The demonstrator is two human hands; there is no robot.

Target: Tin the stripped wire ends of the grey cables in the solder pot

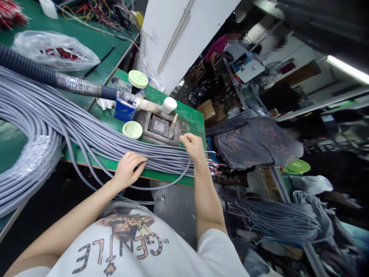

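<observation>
Our white printed T-shirt (pixel 173 250) sits nearest; our right grip (pixel 193 146) pinches thin reddish wire ends (pixel 181 132) beside a grimy square metal pot (pixel 159 126), whose heat, if any, could burn us. Our left grip (pixel 127 170), pinch unclear, touches long grey cables (pixel 164 156) on the green bench (pixel 191 115).

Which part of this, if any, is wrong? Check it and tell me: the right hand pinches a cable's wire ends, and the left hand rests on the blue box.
The left hand's place is wrong: the head view shows the left hand on the bundle of grey cables. The right hand does pinch a cable's wire ends.
</observation>
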